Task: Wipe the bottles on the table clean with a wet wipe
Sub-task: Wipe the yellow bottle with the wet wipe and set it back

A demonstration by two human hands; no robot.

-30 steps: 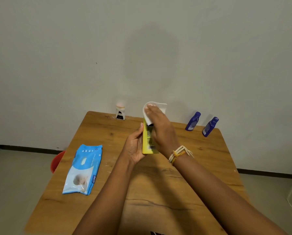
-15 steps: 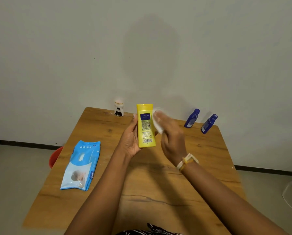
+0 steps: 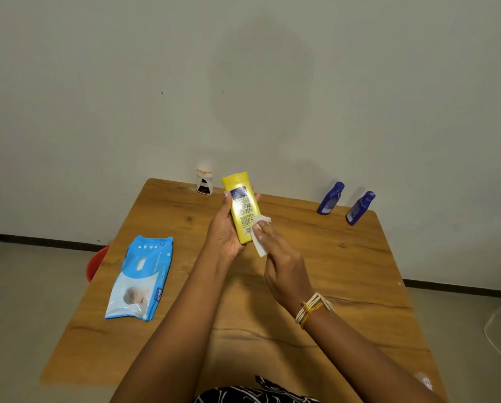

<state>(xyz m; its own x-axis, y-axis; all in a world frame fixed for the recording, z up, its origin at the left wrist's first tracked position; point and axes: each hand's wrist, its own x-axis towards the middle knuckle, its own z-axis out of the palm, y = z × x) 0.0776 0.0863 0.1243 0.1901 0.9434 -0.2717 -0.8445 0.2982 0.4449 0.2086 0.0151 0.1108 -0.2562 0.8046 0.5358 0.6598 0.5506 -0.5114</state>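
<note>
From the head view, your left hand [image 3: 224, 228] gripped the yellow bottle [image 3: 242, 206] upright above the counter [image 3: 330, 257], while your right hand [image 3: 281, 266] had its fingers pinched on the wet wipe [image 3: 259, 234] against the bottle's lower label. Pressing hard there could have levered the wet bottle out of your grip, and the trailing wipe end might have slipped free.

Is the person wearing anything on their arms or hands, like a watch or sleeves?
No sleeves show: both forearms are bare right to the bottom of the picture. The right hand has a bunch of thin bracelets round the wrist, cream-white cords with a yellow-orange strand tied across them. The left hand and its wrist show nothing worn, no watch. No rings can be made out.
</note>
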